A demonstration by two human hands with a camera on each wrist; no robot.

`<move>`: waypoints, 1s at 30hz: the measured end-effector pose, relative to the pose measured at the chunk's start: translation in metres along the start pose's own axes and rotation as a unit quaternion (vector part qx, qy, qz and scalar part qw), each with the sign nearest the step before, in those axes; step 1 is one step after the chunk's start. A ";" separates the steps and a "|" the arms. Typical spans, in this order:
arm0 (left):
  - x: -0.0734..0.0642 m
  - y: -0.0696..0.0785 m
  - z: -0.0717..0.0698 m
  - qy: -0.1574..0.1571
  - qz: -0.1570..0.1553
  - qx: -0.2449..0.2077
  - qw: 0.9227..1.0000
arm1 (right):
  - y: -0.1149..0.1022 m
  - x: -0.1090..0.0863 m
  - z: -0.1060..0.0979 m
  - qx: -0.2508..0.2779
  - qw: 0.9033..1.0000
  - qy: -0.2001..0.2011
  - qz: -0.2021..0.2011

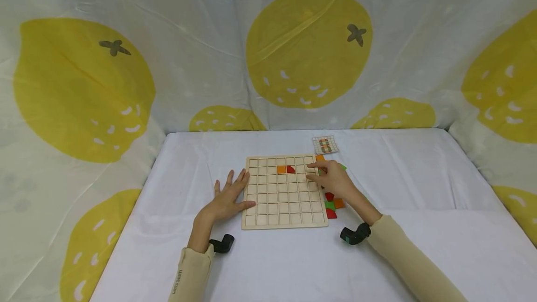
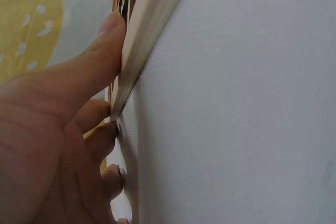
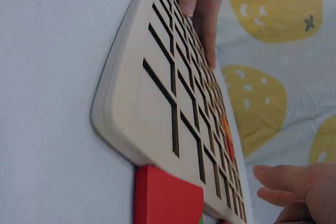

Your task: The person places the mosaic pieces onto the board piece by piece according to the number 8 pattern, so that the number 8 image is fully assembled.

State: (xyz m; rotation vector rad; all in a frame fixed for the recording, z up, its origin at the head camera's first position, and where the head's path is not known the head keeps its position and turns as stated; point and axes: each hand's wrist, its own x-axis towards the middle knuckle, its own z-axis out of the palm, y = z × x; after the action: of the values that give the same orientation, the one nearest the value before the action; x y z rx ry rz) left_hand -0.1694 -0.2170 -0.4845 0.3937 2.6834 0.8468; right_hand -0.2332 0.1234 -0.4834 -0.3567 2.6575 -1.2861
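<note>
A wooden grid board point(image 1: 278, 209) lies on the white cloth. In its upper rows sit an orange square tile point(image 1: 281, 169) and, right beside it, a red tile point(image 1: 291, 169) with a rounded side. My left hand point(image 1: 226, 201) rests at the board's left edge, fingers spread, thumb over the rim; the left wrist view shows this thumb point(image 2: 107, 38) on the wood. Over the board's upper right edge is my right hand point(image 1: 335, 180), thumb and forefinger apart with nothing visible between them. Close to the board's corner, the right wrist view shows a thick red tile point(image 3: 168, 198).
Loose red, green and orange tiles point(image 1: 339, 203) lie along the board's right side, partly hidden by the right hand. Behind the board's top right corner is a small pattern card point(image 1: 325, 144). A lemon-print curtain point(image 1: 201, 59) hangs behind the table.
</note>
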 end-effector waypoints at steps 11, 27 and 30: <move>0.000 0.000 0.000 0.000 0.000 0.000 1.000 | 0.027 -0.029 -0.031 -0.035 0.998 0.034 0.034; -0.001 0.001 0.000 0.005 -0.002 -0.001 1.000 | 0.049 -0.042 -0.043 -0.037 0.996 0.036 0.068; 0.000 0.001 0.000 0.004 -0.001 -0.002 1.000 | 0.052 -0.041 -0.041 -0.035 0.997 0.038 0.059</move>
State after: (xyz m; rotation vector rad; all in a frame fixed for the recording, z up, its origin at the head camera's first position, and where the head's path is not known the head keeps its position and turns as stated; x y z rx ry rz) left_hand -0.1688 -0.2161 -0.4839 0.3868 2.6879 0.8543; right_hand -0.2118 0.1968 -0.4968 -0.1596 2.7451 -1.1958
